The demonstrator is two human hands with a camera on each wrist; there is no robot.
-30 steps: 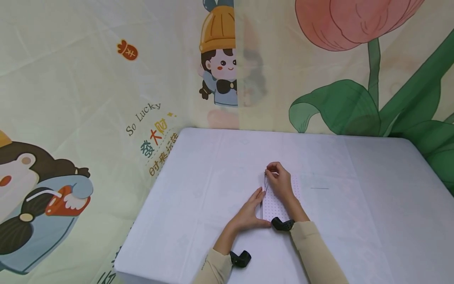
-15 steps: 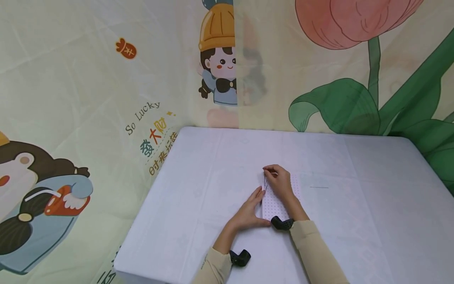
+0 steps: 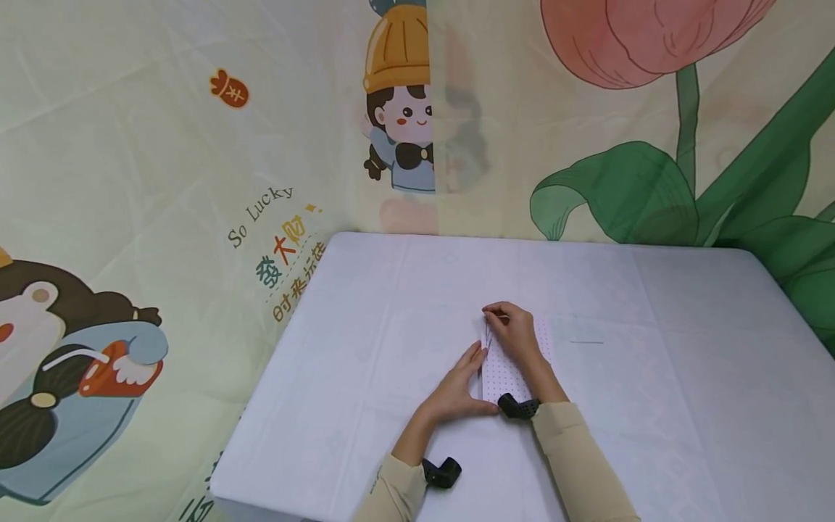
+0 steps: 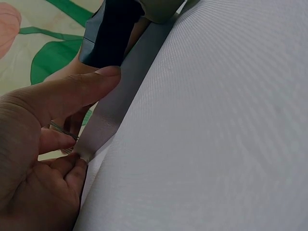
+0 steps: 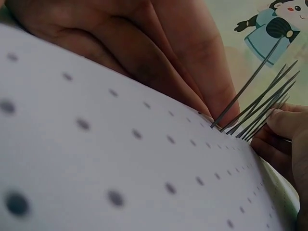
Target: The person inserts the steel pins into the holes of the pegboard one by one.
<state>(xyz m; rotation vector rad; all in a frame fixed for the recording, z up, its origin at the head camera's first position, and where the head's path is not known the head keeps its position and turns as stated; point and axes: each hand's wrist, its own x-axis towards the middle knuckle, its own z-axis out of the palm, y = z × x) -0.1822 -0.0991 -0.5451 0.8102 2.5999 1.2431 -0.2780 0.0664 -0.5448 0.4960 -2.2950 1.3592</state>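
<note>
A white board (image 3: 499,373) with rows of small holes lies on the table. Several thin metal needles (image 5: 260,94), pointed at the top, stand slanted in holes along its left edge. My left hand (image 3: 454,391) rests at the near left corner, thumb on the near edge and fairly straight fingers along the left edge. In the left wrist view its thumb (image 4: 91,89) touches the board's grey side (image 4: 110,108). My right hand (image 3: 517,333) reaches over the board to its far left corner. Its thumb and finger pinch a needle there, partly hidden among the others.
A thin dark needle-like line (image 3: 587,342) lies right of the board on the white-covered table (image 3: 365,362). Black wrist cameras (image 3: 442,473) sit on both wrists, the right one above the board's near edge. Printed cloth (image 3: 313,109) hangs behind the table.
Over the past second my right hand's fingertips have shifted slightly left and the hand has lowered a little at the far left corner. My left hand stays at the board's edge.
</note>
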